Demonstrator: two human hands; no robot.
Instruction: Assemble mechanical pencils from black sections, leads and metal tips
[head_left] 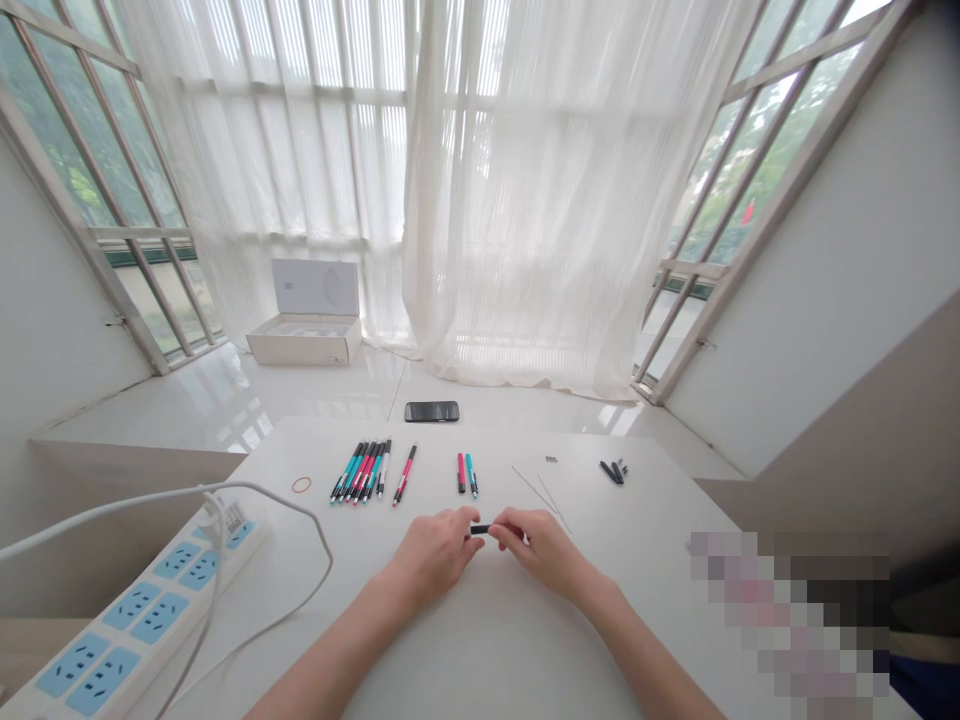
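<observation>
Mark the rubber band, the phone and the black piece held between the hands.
Rubber band [301, 477], head view, top of the ring.
Phone [431, 411], head view, middle of its dark face.
Black piece [478, 528], head view, middle of its exposed length.

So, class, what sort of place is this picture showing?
Probably a home or office work room: a white table, a blue-socketed power strip beside it, and sheer curtains over tall windows.
</observation>
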